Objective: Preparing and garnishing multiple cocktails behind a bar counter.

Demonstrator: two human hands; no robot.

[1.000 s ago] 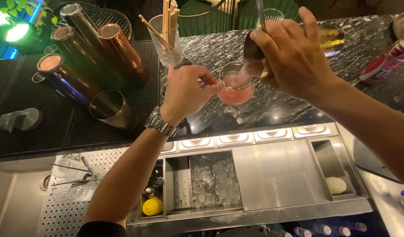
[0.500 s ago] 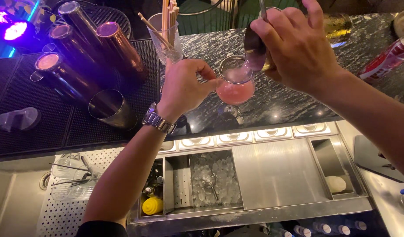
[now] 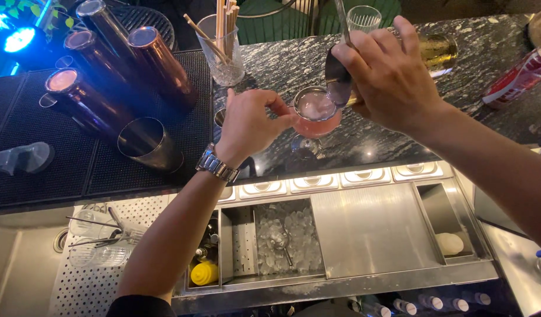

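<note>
Compared with the earlier frame, both my hands have kept their places at the cocktail glass [image 3: 316, 114], and only the lamp at the far left has changed from purple to blue. My left hand [image 3: 250, 123] pinches the near rim of the glass between thumb and fingertips; the grip is clenched on it. That glass holds a pink drink and stands on the dark marbled bench [image 3: 399, 132], its stem partly hidden by my hand. My right hand [image 3: 388, 76] is closed on a dark metal tool [image 3: 339, 76] tipped over the glass. Its exact kind is hard to make out, since my fingers cover most of it. Copper tins [image 3: 106, 76] stand on the rubber mat at left. An ice bin [image 3: 288, 240] sits below the bench edge.
</note>
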